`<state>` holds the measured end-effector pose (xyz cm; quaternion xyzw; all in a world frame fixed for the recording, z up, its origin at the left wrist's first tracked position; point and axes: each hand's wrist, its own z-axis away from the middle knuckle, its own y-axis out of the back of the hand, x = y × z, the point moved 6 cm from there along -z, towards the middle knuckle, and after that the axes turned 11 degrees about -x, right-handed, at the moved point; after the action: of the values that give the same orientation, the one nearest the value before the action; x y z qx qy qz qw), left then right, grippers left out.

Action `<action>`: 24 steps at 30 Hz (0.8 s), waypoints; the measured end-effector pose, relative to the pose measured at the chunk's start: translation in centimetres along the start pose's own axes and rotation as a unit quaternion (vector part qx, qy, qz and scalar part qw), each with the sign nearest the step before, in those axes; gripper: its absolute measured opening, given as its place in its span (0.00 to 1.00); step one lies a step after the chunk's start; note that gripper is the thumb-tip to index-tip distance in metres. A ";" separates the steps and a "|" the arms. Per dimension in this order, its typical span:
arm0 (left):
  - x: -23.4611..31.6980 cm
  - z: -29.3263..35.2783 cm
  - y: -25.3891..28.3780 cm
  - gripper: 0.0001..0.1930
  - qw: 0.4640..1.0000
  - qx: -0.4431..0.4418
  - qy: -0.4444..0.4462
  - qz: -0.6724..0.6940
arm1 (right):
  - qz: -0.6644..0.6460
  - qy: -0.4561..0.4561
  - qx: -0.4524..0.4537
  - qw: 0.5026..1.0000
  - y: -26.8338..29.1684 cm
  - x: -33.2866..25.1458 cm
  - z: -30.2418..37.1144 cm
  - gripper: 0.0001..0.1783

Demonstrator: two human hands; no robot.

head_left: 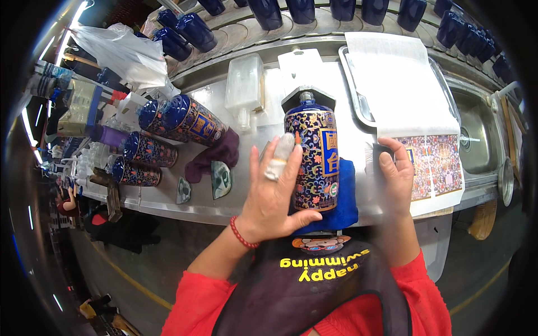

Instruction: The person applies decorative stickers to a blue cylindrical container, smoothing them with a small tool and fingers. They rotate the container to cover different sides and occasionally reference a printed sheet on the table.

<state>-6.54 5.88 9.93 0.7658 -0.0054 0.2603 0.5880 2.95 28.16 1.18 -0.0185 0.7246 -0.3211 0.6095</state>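
Note:
A dark blue bottle [314,162] with a colourful floral pattern lies on its side, its neck pointing away from me. Under its body is a folded blue cloth [344,193], and its neck sits at a grey angular support [328,101]. My left hand [274,193] rests on the bottle's left side with fingers stretched apart; one finger has a white wrapping. To the right of the bottle, apart from it, my right hand [397,176] is partly blurred. Its thumb and forefinger close on a small dark flat piece [381,150]. Beside that hand lies a printed floral sheet [440,168].
White paper [386,73] covers a metal tray [351,92], with a sink [479,134] at its right. Several patterned bottles [193,120] and a purple cloth [216,154] are at left. A clear rectangular bottle [244,84] lies behind. Plain blue bottles [302,10] line a far conveyor [235,42].

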 end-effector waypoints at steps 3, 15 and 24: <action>1.8 1.0 -2.0 0.60 0.995 0.022 0.005 -0.093 | -0.002 -0.030 -0.002 1.000 -0.9 0.4 0.4 0.16; 0.9 1.3 -2.7 0.61 0.995 0.091 0.030 -0.019 | 0.440 0.228 -0.269 0.826 -9.7 -6.0 -3.5 0.11; 0.1 1.8 -3.1 0.62 0.995 0.097 0.035 -0.006 | 0.595 0.329 -0.389 0.621 -13.8 -7.3 -1.1 0.07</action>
<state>-4.73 5.29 6.87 0.8095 0.0448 0.2831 0.5124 -1.21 20.77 14.32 0.2882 0.7871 0.4389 0.3238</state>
